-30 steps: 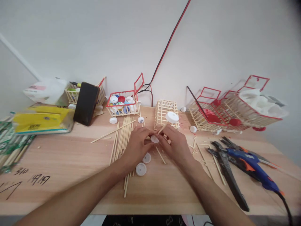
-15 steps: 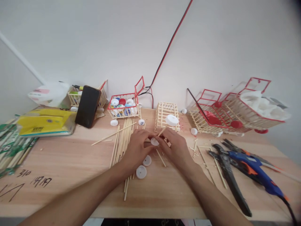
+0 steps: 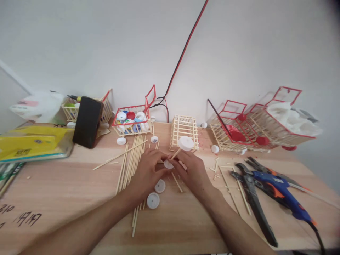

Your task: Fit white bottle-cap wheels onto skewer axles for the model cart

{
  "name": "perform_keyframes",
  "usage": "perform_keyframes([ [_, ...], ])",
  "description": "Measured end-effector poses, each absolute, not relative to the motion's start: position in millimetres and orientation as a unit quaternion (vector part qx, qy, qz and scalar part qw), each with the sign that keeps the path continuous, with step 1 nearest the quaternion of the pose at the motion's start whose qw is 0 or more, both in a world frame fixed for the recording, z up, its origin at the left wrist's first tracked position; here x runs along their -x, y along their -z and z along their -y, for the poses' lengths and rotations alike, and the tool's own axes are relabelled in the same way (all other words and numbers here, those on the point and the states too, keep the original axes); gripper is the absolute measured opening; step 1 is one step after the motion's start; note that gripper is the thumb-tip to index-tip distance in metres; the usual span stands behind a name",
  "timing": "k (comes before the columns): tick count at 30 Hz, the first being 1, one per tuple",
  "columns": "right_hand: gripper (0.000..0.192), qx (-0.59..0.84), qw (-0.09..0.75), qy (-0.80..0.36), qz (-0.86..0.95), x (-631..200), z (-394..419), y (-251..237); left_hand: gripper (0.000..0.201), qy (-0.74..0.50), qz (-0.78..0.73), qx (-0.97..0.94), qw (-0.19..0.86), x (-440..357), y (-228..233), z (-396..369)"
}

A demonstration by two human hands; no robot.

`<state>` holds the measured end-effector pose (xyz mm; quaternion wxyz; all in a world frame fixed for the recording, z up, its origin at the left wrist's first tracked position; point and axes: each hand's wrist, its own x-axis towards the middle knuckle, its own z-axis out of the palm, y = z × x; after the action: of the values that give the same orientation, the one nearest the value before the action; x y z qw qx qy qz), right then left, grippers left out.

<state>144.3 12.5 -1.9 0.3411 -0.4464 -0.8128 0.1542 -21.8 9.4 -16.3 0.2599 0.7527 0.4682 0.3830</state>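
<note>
The worktop [image 3: 66, 184] is pale wood with a matt, lightly grained face, marked in black ink at 8 o'clock. The thin sticks [image 3: 130, 163] lying on it are bare, light wood, matt and smooth. The white caps [image 3: 153, 200] look like smooth plastic with a slight sheen, as does the white cap [image 3: 185, 143] on a stick at 12 o'clock from the hands [image 3: 170, 170]. The little crate [image 3: 184, 127] is raw stick wood. The glue gun [image 3: 281, 189] at 3 o'clock is glossy blue plastic; the cutters [image 3: 252, 194] beside it look dark and matt.

White caps [image 3: 168, 164], tan sticks [image 3: 132, 159], blue/orange glue gun [image 3: 281, 187].
</note>
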Motion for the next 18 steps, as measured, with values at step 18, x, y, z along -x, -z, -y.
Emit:
perform_keyframes([
  [18, 0.013, 0.453, 0.325, -0.177, 0.811, -144.0, -12.8, 3.4, 0.015, -0.357, -0.471, -0.768, 0.247, 24.5, 19.6, -12.7],
])
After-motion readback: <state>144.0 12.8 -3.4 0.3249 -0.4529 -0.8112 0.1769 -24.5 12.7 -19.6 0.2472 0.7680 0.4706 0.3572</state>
